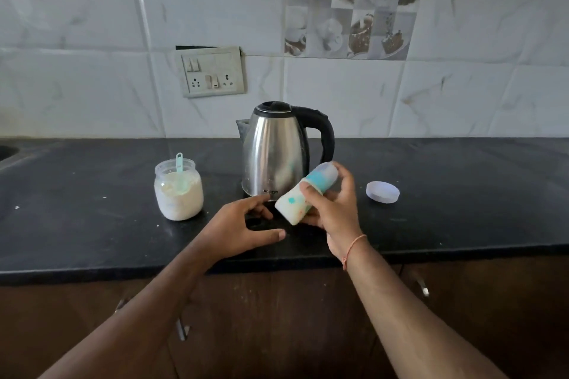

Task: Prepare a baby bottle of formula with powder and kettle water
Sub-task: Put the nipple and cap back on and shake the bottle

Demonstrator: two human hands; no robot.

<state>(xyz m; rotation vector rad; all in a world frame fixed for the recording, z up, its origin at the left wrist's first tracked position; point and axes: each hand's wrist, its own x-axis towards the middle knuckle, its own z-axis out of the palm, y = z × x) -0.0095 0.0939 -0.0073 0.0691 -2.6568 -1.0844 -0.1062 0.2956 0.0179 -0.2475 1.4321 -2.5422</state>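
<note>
My right hand [334, 209] grips a capped baby bottle [294, 201], tilted with its clear cap up and to the right, white liquid inside. My left hand [238, 226] hovers just left of the bottle's base with fingers loosely spread, holding nothing. Behind both hands stands a steel kettle [274, 148] with a black lid and handle, spout to the left. An open jar of white powder [178, 191] sits at the left with a teal scoop [179, 163] standing in it.
A round pale lid [382, 192] lies on the black counter [92, 224] right of the kettle. A sink edge [7, 152] shows at far left. A switch and socket plate [212, 72] is on the tiled wall. Brown cabinet doors sit below the counter edge.
</note>
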